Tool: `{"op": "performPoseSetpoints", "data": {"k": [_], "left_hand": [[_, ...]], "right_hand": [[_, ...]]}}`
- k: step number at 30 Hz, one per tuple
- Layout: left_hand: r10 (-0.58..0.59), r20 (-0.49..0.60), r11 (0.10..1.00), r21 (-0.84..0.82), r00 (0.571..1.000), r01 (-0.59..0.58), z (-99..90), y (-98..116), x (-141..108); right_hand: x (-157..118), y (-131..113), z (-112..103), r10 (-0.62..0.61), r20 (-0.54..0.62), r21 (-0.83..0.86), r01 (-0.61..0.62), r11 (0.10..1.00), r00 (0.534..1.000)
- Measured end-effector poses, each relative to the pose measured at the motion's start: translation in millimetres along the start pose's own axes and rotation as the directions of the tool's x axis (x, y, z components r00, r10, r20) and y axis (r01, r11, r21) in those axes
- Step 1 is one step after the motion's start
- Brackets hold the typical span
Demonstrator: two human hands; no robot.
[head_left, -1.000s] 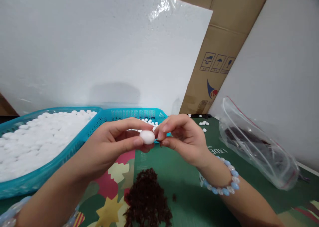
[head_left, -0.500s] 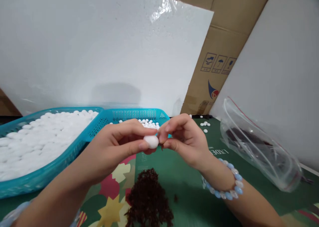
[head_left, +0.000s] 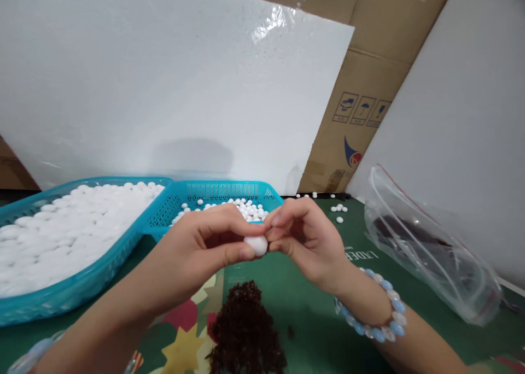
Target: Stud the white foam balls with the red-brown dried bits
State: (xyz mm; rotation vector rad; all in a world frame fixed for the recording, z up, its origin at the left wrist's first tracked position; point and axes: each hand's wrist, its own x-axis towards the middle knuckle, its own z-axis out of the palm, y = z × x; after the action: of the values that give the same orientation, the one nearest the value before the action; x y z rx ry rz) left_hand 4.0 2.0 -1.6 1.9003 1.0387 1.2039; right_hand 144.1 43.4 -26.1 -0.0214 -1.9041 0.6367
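My left hand (head_left: 217,237) pinches a smooth white oval ball (head_left: 256,246) between thumb and fingers. Close against the ball's right end, my right hand (head_left: 305,240) has its thumb and index finger closed together. A small dark brown bit shows at those fingertips, mostly hidden by them. Below both hands lies a heap of dark brown shreds (head_left: 246,330) on the green patterned mat (head_left: 324,330).
A large blue basket (head_left: 82,284) full of white ovals stands at left. Behind my hands, a smaller blue basket (head_left: 221,188) holds more. Loose white pieces (head_left: 339,208) lie back right, near a clear zip bag (head_left: 435,259) with brown material. A white board (head_left: 176,84) stands behind.
Both hands and the white ball sit slightly lower and further right in view. The right fingertips still press at the ball's right end, and the brown bit shows less.
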Motion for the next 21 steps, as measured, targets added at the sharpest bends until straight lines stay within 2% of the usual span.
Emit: {"op": "performPoseSetpoints", "data": {"k": [2, 5, 8, 11, 15, 21], "left_hand": [[0.003, 0.000, 1.000, 0.021, 1.000, -0.003, 0.8, 0.6, -0.1], [0.003, -0.030, 1.000, -0.028, 1.000, -0.004, 2.3, -0.3, 0.7], [-0.049, -0.066, 0.977, -0.213, 0.997, 0.034, 1.7, -3.6, 2.3], [-0.111, -0.059, 0.928, -0.363, 0.992, 0.083, -1.2, -6.9, 3.5], [-0.148, -0.047, 0.913, -0.389, 0.988, 0.118, -2.8, -8.8, 3.5], [-0.150, -0.040, 0.925, -0.357, 0.988, 0.126, 4.7, -10.3, 2.4]], "right_hand": [[-0.1, 1.2, 0.0, 0.000, 0.017, -0.043, 0.000, 0.999, 1.000], [0.5, 2.1, 1.0, -0.053, -0.021, -0.213, 0.048, 0.976, 0.998], [1.2, 2.4, 2.9, -0.187, -0.082, -0.385, 0.142, 0.912, 0.979], [1.8, 4.2, 4.5, -0.288, -0.086, -0.486, 0.212, 0.848, 0.954], [2.5, 9.1, 5.7, -0.347, -0.072, -0.579, 0.244, 0.778, 0.935], [1.4, 18.4, 3.2, -0.424, -0.063, -0.690, 0.268, 0.673, 0.903]]}}
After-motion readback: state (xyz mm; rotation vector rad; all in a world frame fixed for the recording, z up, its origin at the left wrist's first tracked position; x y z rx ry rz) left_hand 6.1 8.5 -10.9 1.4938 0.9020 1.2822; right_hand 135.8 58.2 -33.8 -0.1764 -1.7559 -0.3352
